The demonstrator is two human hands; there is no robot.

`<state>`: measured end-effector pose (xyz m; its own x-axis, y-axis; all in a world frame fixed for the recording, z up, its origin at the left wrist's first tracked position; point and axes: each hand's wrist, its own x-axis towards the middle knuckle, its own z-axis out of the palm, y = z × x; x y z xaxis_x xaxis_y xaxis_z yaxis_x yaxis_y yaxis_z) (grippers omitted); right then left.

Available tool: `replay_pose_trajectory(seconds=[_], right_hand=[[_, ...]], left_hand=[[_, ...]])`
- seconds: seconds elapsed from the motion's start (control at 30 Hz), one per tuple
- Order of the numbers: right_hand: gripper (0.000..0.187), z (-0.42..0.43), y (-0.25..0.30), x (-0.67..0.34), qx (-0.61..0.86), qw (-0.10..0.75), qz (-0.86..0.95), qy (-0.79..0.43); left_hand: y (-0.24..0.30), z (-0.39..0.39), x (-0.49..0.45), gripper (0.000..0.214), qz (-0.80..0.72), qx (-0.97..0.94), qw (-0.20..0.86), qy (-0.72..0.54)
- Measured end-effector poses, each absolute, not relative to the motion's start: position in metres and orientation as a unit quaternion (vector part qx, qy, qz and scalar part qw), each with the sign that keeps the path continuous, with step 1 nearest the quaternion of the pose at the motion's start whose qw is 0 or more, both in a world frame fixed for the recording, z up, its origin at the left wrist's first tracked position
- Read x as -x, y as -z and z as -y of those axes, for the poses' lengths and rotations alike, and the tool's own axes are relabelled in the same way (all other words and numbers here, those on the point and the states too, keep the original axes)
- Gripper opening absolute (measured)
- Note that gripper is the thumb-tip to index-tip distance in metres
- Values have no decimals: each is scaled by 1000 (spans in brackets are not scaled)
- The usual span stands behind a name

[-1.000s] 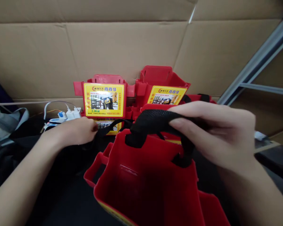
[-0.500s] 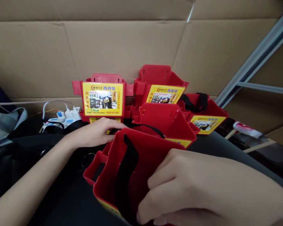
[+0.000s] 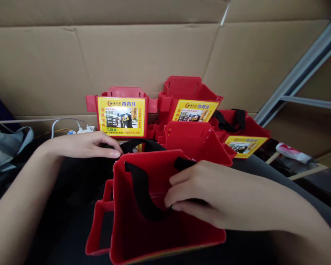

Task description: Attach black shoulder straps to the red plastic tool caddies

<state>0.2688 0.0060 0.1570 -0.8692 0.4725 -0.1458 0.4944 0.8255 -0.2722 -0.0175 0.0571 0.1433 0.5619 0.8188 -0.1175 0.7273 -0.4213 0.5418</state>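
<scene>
A red plastic tool box (image 3: 143, 224) lies close in front of me, its open side facing up. A black webbing strap (image 3: 140, 191) runs down inside it. My right hand (image 3: 209, 195) reaches into the box with its fingers pinched on the strap. My left hand (image 3: 85, 145) rests at the box's far left corner, fingers closed on another black strap (image 3: 139, 144) that loops behind the box. Both forearms enter from the bottom corners.
Several more red tool boxes with yellow labels (image 3: 121, 117) stand behind, against a cardboard wall (image 3: 143, 55). One at the right (image 3: 245, 134) carries a black strap. A white power strip with cables (image 3: 82, 129) lies at the left. A metal shelf frame (image 3: 298, 73) rises at the right.
The box has tipped toward me and turned squarer. My right hand moved from the top loop down into the box with the strap. My left hand shifted slightly and holds the rear strap.
</scene>
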Motion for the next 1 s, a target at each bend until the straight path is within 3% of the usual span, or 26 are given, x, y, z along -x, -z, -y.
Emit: replay_pose_trajectory(seconds=[0.1,0.27,0.47,0.67,0.77,0.87,1.0], right_hand=[[22,-11,-152,-265,-255,49,-957,131],[19,-12,-147,-264,-238,87,-955,151],[20,-11,-151,-270,-249,88,-950,166],[21,-15,-155,-277,-234,93,-947,198],[22,-16,-155,-277,-238,107,-943,207],[21,-17,-156,-276,-239,94,-944,208],[15,-11,-156,-272,-247,48,-949,190]], left_hand=[[-136,-62,6,37,-490,-813,294,-110],[-134,-65,2,31,-530,-787,242,-203],[-159,-41,6,32,-656,-687,54,-306],[-159,-41,22,44,-712,-642,-179,-223],[-161,-40,40,50,-707,-632,-240,-210],[-167,-35,42,43,-688,-664,-215,-197],[-166,-28,15,27,-591,-780,26,-206]])
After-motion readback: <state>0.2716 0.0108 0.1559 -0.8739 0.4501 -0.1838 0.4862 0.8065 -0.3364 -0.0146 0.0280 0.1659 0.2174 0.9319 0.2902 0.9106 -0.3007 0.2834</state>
